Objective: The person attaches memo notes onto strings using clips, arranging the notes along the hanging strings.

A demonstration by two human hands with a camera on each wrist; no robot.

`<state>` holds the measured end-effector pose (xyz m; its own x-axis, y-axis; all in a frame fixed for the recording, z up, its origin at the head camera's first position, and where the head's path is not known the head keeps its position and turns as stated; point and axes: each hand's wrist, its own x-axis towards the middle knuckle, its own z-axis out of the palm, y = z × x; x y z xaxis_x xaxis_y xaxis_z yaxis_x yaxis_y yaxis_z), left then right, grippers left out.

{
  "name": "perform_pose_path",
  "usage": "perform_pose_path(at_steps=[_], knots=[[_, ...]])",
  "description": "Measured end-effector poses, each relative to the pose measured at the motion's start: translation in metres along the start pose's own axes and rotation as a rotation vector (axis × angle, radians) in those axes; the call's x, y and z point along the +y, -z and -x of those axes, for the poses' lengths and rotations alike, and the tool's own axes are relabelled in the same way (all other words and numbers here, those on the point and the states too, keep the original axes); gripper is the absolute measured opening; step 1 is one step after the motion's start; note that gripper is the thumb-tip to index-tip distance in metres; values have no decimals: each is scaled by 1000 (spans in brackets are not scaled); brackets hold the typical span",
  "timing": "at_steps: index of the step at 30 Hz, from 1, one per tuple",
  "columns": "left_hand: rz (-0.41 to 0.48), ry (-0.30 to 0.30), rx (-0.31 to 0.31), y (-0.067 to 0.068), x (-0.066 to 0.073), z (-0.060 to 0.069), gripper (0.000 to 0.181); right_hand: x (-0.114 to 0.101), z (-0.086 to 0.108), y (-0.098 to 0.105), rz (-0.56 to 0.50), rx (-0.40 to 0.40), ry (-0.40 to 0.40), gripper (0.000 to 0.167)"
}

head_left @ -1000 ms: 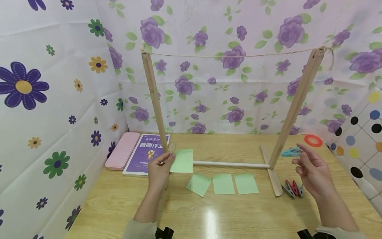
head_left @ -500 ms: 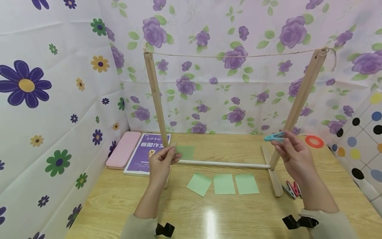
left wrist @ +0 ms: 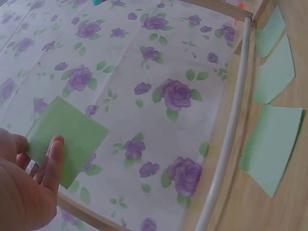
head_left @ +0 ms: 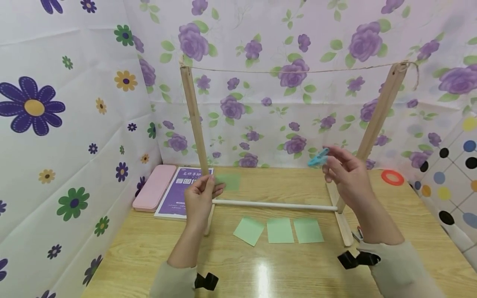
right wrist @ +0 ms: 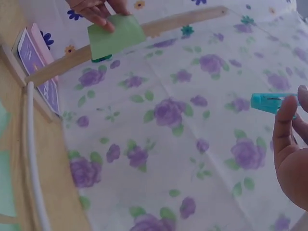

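Observation:
My left hand (head_left: 199, 200) pinches a green paper square (head_left: 229, 181) by its edge, beside the left wooden post (head_left: 195, 120). In the left wrist view the paper (left wrist: 70, 139) lies between thumb and fingers. My right hand (head_left: 348, 176) holds a blue clothespin (head_left: 318, 157) by one end, left of the right post (head_left: 381, 111); the right wrist view shows the clothespin (right wrist: 269, 102) pointing away from the fingertips. A twine line (head_left: 261, 71) runs between the post tops, above both hands. Three green squares (head_left: 249, 230) (head_left: 280, 230) (head_left: 308, 230) lie on the table.
A white rod (head_left: 275, 205) joins the posts low down. At the left are a pink case (head_left: 154, 187) and a purple book (head_left: 173, 194). A red ring (head_left: 392, 177) lies at the right. Other clothespins (head_left: 358, 235) are mostly hidden behind my right forearm.
My right hand has moved left and up with the blue clothespin, past the right post. My left hand has risen slightly, and its green paper has tilted and looks flatter in the head view.

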<state>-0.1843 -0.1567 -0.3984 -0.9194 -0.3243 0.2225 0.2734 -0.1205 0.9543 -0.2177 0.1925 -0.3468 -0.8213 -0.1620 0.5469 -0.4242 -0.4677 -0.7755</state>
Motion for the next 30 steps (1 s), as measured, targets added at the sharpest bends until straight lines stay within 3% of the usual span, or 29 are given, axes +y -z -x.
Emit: perform_pose_path(at_steps=[4, 9, 12, 19, 23, 26, 30], knots=[[-31, -18, -3, -6, 9, -7, 25, -5, -20, -22, 118, -51, 54, 24], [-69, -18, -32, -11, 18, -13, 24, -8, -36, -42, 268, -107, 34, 26], [-96, 3, -37, -12, 19, -14, 24, -9, -43, -50, 305, -121, 31, 25], [-193, -10, 28, -6, 23, -16, 32, -16, -60, -66, 400, -120, 143, 23], [-181, -16, 34, -4, 29, -20, 31, -25, -73, -74, 454, -156, 224, 19], [-157, -9, 35, -5, 33, -23, 30, -33, -81, -80, 491, -194, 244, 17], [-193, -38, 56, -5, 38, -28, 29, -44, -91, -91, 574, -215, 246, 17]])
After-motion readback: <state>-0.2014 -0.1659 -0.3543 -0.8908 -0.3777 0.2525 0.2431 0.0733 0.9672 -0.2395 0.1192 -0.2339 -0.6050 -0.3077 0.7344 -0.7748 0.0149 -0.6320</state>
